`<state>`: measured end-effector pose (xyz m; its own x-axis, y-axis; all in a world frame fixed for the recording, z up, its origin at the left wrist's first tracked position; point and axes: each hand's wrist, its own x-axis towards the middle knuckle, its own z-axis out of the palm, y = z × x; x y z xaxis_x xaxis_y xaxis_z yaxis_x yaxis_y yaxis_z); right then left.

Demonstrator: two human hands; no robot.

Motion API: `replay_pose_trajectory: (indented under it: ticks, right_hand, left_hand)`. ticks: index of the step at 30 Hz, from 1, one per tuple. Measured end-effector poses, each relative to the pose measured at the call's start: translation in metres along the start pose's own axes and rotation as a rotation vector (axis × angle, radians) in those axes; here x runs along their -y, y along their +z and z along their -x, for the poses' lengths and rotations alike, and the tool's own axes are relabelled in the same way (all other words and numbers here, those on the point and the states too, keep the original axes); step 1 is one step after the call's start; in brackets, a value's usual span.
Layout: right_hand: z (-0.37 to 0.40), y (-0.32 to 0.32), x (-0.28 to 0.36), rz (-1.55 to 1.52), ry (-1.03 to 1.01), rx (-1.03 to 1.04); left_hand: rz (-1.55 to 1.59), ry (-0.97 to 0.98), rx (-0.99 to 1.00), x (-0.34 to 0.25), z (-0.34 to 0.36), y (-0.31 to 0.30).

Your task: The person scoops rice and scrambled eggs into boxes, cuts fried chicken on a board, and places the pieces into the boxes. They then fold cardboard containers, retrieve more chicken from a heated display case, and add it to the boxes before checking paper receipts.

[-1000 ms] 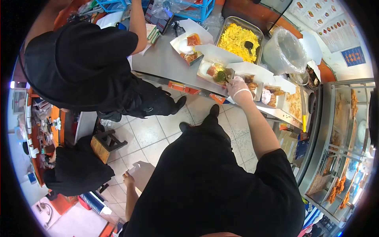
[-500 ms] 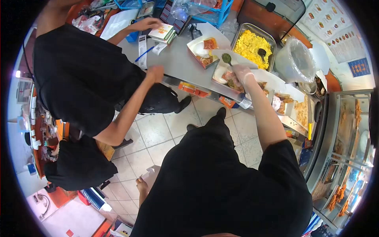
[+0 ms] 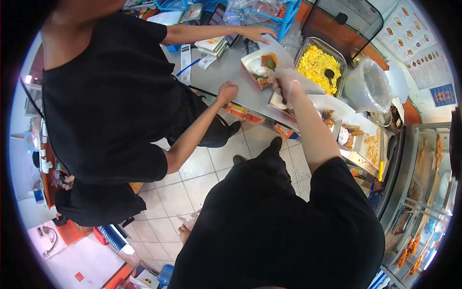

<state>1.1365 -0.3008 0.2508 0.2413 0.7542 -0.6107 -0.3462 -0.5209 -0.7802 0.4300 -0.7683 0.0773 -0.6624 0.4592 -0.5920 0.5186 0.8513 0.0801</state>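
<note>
My right hand [image 3: 287, 83], in a clear glove, grips a spoon [image 3: 271, 63] with green contents over an open box [image 3: 261, 83] holding white food and orange-red food. A second open box [image 3: 280, 102] lies partly under my right wrist. My left hand [image 3: 184, 234] is low at my side, mostly hidden by my shirt, its fingers against a pale carton [image 3: 190, 221]. Beyond the boxes stands a metal tray [image 3: 343, 61] of chopped yellow food [image 3: 315, 66] with a dark spoon [image 3: 329, 73] in it.
A co-worker's hand [image 3: 258, 32] reaches by the first box's lid; their other hand [image 3: 228, 91] is closed at the counter edge. Small cartons [image 3: 211, 45] and a blue pen [image 3: 188, 67] are left. A lined tub [image 3: 368, 86] and yellow-handled tool [image 3: 381, 169] are right.
My right hand has brought the spoon left, from the second box to over the first. The co-worker has leaned in, one hand moving right from the small cartons. My left hand shows less.
</note>
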Motion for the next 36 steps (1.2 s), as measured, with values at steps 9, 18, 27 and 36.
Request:
replay_pose_trajectory:
  ticks: [9,18,27,36]
  right_hand:
    - [0.148,-0.161,0.115,-0.208,-0.447,-0.299]
    - [0.186,-0.170,0.137,-0.005,-0.388,-0.513]
    - [0.081,-0.023,0.040,0.399,-0.209,-0.045]
    - [-0.019,0.013,-0.045,1.202,-0.438,-0.261]
  left_hand:
    - [-0.224,0.215,0.095,-0.012,-0.016,0.008]
    - [0.065,0.369,-0.141,-0.108,-0.111,-0.023]
    - [0.030,0.460,-0.021,-0.158,-0.014,-0.029]
    - [-0.002,0.139,0.086,-0.015,0.037,0.012]
